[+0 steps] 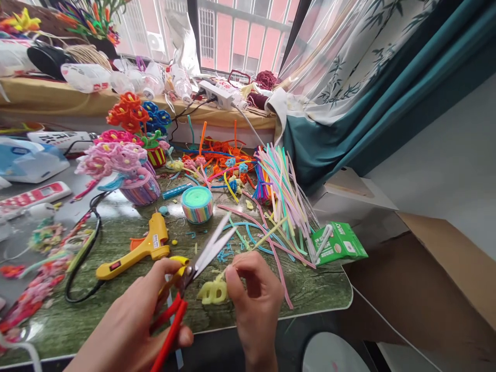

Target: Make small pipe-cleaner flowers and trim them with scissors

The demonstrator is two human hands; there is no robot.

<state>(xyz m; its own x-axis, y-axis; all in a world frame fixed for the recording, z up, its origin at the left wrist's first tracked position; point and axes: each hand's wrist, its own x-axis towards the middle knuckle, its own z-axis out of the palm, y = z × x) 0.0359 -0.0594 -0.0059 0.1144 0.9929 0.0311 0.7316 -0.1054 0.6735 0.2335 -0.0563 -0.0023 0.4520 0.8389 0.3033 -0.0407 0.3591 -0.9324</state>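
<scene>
My left hand [134, 312] is wrapped around a pair of scissors [213, 252] with one yellow and one red handle. Their blades are slightly apart and point away over the table. Close to the table's front edge, my right hand [258, 302] pinches a pale yellow looped pipe-cleaner piece [213, 292] between thumb and fingers; the pinched end is partly hidden. The piece hangs just right of the scissors' pivot. Beyond the hands stands a small round pot [197, 205] with striped sides and a green top. A yellow glue gun [151, 240] lies left of the scissors.
Loose pipe cleaners [267, 237] lie beyond my right hand, beside a large pastel bundle [282, 191] and a green packet [339, 243]. Pots of pipe-cleaner flowers [112, 160] stand at the back left. The glue gun's black cord [98, 222] loops leftward. A cardboard box [426, 274] is at right.
</scene>
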